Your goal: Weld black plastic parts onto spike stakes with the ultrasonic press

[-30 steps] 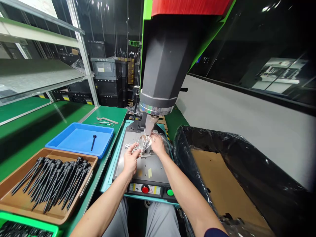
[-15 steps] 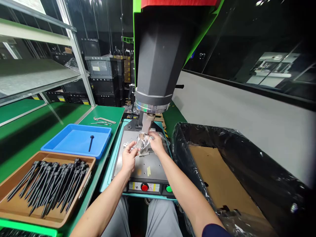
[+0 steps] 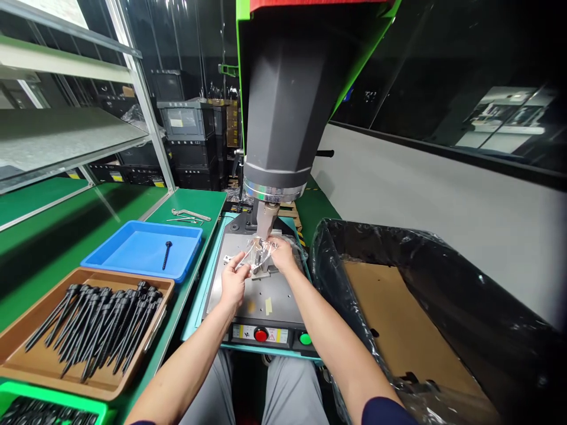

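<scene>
- Dark walls and a curtain-like black backdrop point(image 3: 190, 35) surround the work area, with a green counter point(image 3: 217, 200) on the left.
- Left hand point(image 3: 233, 284): its grip pinches the near left edge of a clear plastic piece point(image 3: 257, 252) between thumb and fingers.
- Right hand point(image 3: 282, 255): its grip closes on the right side of the same piece, fingertips partly hidden by glare and folds.
- Clear plastic piece: spread between both hands, just below the metal tip point(image 3: 264, 223) of a machine and over a small fixture point(image 3: 261, 274) on a grey plate point(image 3: 274, 304); whether it touches the tip is unclear.
- Dark grey machine head point(image 3: 279, 118): directly above the tip.
- Red button point(image 3: 261, 334) and green button point(image 3: 305, 338): along the plate's near edge.
- Blue tray point(image 3: 128, 251): on the counter, holding one black rod point(image 3: 166, 255); a wrench point(image 3: 191, 213) lies beyond.
- Brown tray point(image 3: 35, 373): nearer, with a heap of black rods point(image 3: 97, 321).
- Bin lined with black plastic point(image 3: 341, 277): to the right, cardboard point(image 3: 398, 319) inside.
- Stacked crates point(image 3: 186, 124): at the back.
</scene>
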Available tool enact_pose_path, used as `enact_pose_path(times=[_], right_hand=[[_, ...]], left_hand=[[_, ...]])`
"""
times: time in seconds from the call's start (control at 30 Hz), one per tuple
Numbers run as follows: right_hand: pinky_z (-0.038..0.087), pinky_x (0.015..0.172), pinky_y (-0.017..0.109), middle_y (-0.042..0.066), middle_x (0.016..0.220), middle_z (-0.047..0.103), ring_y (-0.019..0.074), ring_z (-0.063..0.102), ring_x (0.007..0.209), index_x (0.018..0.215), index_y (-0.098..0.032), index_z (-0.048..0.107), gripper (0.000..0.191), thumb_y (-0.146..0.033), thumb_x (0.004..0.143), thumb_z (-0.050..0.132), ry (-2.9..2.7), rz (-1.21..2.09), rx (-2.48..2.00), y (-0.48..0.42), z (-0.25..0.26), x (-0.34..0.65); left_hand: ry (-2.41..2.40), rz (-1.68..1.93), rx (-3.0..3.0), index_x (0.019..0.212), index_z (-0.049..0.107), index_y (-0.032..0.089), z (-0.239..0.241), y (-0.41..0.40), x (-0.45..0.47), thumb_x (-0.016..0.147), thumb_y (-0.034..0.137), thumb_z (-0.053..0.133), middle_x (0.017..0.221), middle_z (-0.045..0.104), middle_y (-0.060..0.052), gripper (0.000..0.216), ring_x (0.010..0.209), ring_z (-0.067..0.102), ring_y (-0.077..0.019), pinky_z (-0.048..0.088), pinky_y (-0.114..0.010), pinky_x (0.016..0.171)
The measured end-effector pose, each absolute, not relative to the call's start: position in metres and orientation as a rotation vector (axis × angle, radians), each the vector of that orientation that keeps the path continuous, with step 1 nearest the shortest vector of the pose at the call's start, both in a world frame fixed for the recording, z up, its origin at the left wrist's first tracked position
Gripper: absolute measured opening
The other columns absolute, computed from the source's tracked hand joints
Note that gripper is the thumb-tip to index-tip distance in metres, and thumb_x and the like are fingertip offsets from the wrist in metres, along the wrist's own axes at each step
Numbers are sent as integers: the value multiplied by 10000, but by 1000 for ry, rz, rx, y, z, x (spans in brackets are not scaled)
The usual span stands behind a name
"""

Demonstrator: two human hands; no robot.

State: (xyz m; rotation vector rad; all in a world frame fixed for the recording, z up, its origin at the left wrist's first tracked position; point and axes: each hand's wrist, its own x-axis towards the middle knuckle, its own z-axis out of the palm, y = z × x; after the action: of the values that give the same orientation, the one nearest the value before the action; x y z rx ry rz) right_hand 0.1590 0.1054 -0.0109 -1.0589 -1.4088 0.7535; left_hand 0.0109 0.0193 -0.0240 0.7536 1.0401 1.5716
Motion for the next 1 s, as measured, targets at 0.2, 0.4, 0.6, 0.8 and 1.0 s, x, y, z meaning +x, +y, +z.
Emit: enact_pose_path(times=[0.2, 0.4, 0.6, 0.8, 1.0], right_hand=[[415, 973, 400, 43, 877, 676, 245, 594, 946, 670, -210, 691, 124, -297, 602, 748, -1273, 790, -1069, 104, -17, 153], [525, 834, 392, 76, 1038, 681, 230, 635, 943, 970, -201, 656, 308, -306, 681, 648, -931, 1010, -1040, 110, -25, 166], [568, 817, 443, 104, 1088, 662, 245, 660, 985, 916, -218, 582, 206, -367, 779, 542, -670, 1219, -848, 129, 5, 209], [606, 726, 384, 119, 1030, 653, 240, 693, 931, 921, -205, 552, 338, -540, 897, 521, -302, 1404, -870, 124, 7, 219], [540, 478, 196, 42, 724, 675, 148, 685, 612, 846, -176, 537, 122, -89, 864, 621, -225, 1420, -1063, 117, -13, 201]], left_hand=[[1051, 1576, 766, 1147, 659, 147, -25, 19, 9, 633, 200, 772, 1231, 654, -135, 529, 693, 624, -104, 464, -217, 595], [1057, 1595, 844, 1125, 672, 164, -20, 22, 9, 639, 183, 756, 1205, 664, -121, 494, 653, 614, -106, 482, -251, 602], [1020, 1520, 984, 1304, 579, 171, 3, 39, 8, 620, 130, 747, 971, 716, -81, 706, 623, 636, -126, 475, -234, 579], [976, 1418, 1058, 1465, 373, 140, -3, 35, 8, 629, 128, 706, 678, 665, 16, 900, 608, 653, -137, 496, -253, 659], [1038, 1442, 1028, 1460, 370, 112, -15, 33, 2, 629, 136, 711, 654, 653, 24, 899, 568, 626, -121, 503, -264, 682]])
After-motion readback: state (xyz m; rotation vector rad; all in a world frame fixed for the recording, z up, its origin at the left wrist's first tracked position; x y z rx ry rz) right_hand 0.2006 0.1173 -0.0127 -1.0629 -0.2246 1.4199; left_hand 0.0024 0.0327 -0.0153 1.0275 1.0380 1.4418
